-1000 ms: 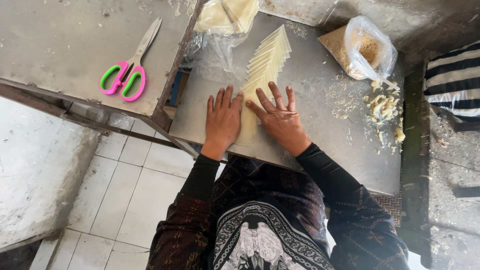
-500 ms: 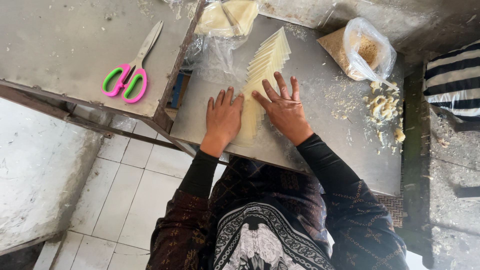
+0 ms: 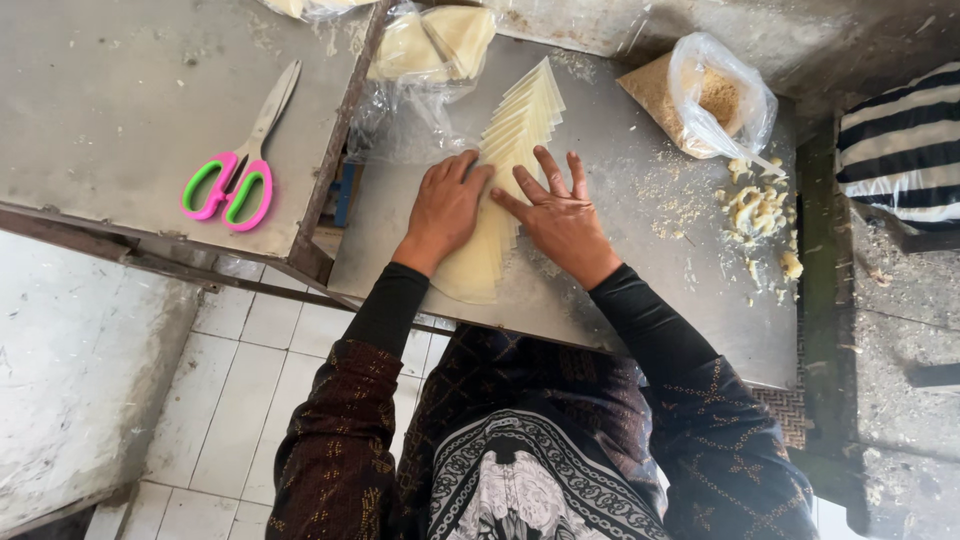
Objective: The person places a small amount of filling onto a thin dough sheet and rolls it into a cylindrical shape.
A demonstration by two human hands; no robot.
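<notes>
A fanned row of thin pale yellow dough sheets (image 3: 520,125) runs across a grey metal table (image 3: 620,290). My left hand (image 3: 445,205) lies flat on the near left part of the row, fingers together. My right hand (image 3: 558,215) rests flat on the row's right side with its fingers spread. Neither hand grips anything. The nearest sheets (image 3: 472,270) show between and below my wrists.
Pink and green scissors (image 3: 238,165) lie on a second metal table (image 3: 110,90) at the left. A clear bag of folded dough pieces (image 3: 435,45) sits at the back. A plastic bag of brown crumbs (image 3: 705,95) and loose filling bits (image 3: 755,210) are at the right. White floor tiles (image 3: 250,400) lie below.
Both hands slid a little farther along the dough row, and the right hand's fingers spread wider.
</notes>
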